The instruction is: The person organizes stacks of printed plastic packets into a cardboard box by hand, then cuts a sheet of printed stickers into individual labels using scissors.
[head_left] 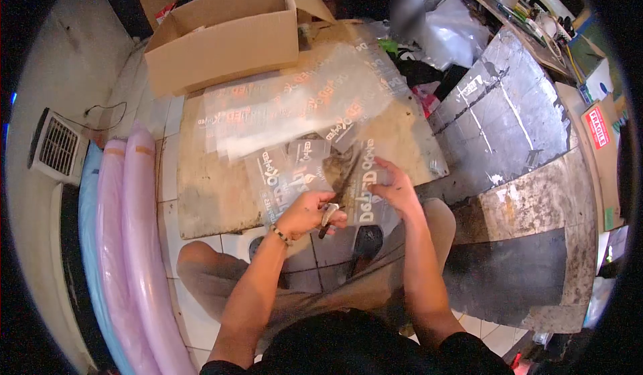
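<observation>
My left hand, with a beaded bracelet at the wrist, is closed round a long, thin, dark knife-like tool. Something white shows at its fingers; I cannot tell whether it is a wrap or part of the handle. The tool slants up and away over the clear plastic. At the right, my right hand has its thumb and fingers at the edge of a clear printed plastic sheet with white lettering. Another clear printed piece lies left of the tool. Part of the grip is hidden.
Frosted printed sheets lie on a wooden board in front of me. An open cardboard box stands at its far left. Pink wrapped rolls stand at left; a worn dark panel is at right.
</observation>
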Motion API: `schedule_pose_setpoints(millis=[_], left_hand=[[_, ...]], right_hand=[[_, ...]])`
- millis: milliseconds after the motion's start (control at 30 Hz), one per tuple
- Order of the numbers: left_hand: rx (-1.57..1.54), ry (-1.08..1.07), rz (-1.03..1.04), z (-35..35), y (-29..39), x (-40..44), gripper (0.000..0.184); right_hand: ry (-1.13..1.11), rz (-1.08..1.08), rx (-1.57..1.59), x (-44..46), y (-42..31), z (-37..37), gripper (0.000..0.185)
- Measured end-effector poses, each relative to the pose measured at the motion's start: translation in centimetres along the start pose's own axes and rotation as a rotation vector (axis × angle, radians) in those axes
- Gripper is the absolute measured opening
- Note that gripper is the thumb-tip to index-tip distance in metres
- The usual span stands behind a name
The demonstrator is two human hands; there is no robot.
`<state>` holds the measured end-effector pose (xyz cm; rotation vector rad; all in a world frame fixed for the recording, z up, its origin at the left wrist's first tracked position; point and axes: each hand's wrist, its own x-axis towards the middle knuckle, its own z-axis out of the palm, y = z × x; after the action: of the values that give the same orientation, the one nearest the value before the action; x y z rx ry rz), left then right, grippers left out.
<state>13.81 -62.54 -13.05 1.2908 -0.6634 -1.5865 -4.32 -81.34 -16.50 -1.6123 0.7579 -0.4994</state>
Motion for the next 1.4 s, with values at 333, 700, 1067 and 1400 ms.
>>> schedule_pose_setpoints(millis=[333, 700, 1067, 1400], left_hand=[[-0.193, -0.199, -0.028, -1.2, -2.5, -5.3, 0.062], [0.979, 1.076, 0.032, -14.3, 1.1, -14.9, 0.032], [1.406, 1.084, -0.071, -16.8, 1.6, -15.2, 0.029], [0.931, 0.972, 0.042, -15.6, 0.3, -15.0, 0.032]], right_hand=[[0.052, -0.045, -0.118, -0.3, -0.9, 0.3, 0.076], [0.104, -0.244, 0.307, -0.3, -7.5, -0.3, 0.084], [-0.04, -0.226, -0.525, 0.5, -2.2, 10.0, 0.081], [0.012, -0.353, -0.898, -0.8, -1.6, 13.0, 0.068]])
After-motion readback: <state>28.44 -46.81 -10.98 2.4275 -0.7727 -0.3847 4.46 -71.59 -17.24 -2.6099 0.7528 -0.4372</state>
